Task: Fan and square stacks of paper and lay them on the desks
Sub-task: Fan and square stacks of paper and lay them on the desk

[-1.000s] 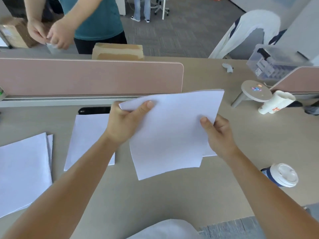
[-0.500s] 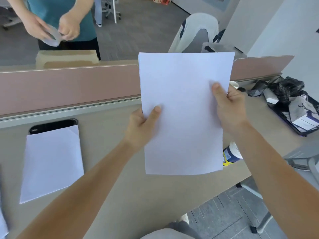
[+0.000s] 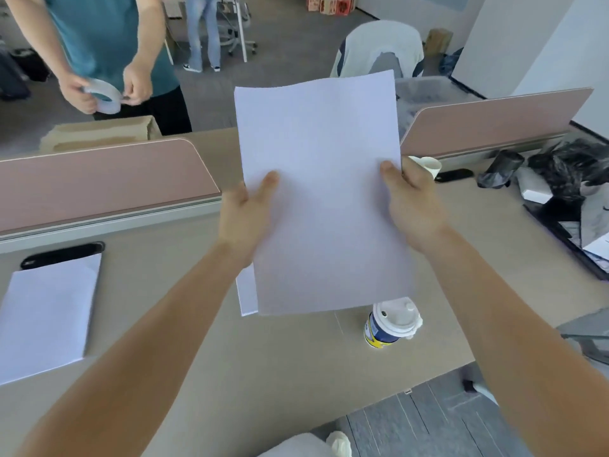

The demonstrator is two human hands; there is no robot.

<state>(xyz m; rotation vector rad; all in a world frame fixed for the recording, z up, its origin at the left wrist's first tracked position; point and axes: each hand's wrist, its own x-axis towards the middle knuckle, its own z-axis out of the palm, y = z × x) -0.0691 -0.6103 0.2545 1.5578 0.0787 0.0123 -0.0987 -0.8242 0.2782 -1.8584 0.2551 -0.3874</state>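
Note:
I hold a stack of white paper (image 3: 324, 192) upright in portrait position above the beige desk (image 3: 280, 374). My left hand (image 3: 245, 219) grips its left edge, thumb on the front sheet. My right hand (image 3: 412, 206) grips the right edge, thumb on the front as well. A back sheet sticks out slightly at the stack's lower left corner. Another white paper stack (image 3: 46, 318) lies flat on the desk at the left.
A lidded coffee cup (image 3: 392, 323) stands on the desk just below the held stack. Pink dividers (image 3: 99, 183) run along the desk's far side. Black bags and a tray (image 3: 573, 199) crowd the right. A person in a teal shirt (image 3: 102, 44) handles tape beyond the divider.
The stack went from fanned and tilted to upright and squared between both hands. My view swung right, so the laid stack now sits at the far left.

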